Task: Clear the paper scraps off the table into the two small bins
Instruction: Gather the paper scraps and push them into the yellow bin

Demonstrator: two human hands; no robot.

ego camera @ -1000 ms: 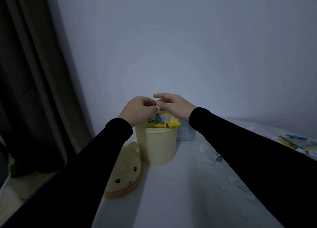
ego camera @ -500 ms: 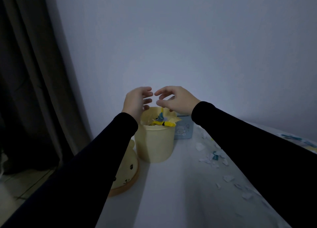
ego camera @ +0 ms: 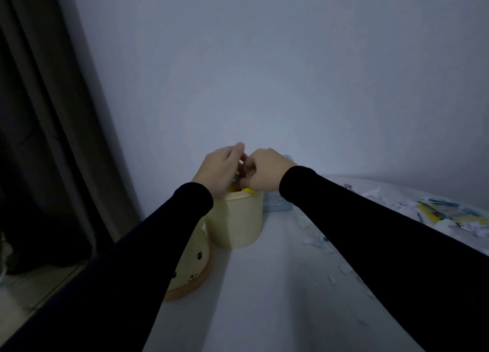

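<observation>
I see both hands, left hand (ego camera: 221,168) and right hand (ego camera: 266,170), over the pale yellow round plastic bin (ego camera: 235,219) on the white counter (ego camera: 264,298); whether the curled fingers pinch anything I cannot tell. White paper scraps (ego camera: 317,242) litter the counter near the plain grey wall (ego camera: 291,74).

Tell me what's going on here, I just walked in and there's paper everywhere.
A person is clearing torn paper into bins. Both hands, left hand and right hand, are together at the mouth of the yellow bin, seemingly pressing scraps down into it. Its bear-faced lid lies beside it. Paper scraps are scattered on the table, and a blue bin sits behind.
</observation>
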